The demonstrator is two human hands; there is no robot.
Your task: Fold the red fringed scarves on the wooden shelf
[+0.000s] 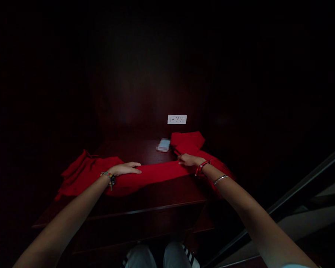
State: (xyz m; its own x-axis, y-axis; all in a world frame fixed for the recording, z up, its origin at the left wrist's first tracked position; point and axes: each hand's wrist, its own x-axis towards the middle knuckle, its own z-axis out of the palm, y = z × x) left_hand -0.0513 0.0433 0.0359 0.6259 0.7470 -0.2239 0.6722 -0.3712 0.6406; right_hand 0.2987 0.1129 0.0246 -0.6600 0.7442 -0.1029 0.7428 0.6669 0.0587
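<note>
A long red cloth [159, 174], perhaps a garment, stretches across a dark wooden desk [167, 197]. Its left end is bunched, and a cord-like strip sticks out there. At the right it heaps up, with one folded part lying farther back. My left hand [125, 169] rests on the cloth's left part with fingers stretched out flat. On the right, my right hand [190, 160] has its fingers curled down on the cloth, gripping it where the narrow band meets the heap; its fingertips are partly hidden.
A small pale, blurred-out item [163, 145] lies behind the cloth. Above it a white socket panel [177, 119] is set in the dark back wall. The desk's front edge [145, 209] runs in front of my knees [175, 255]. Lower right, a long slanted bar [296, 193] shows dimly.
</note>
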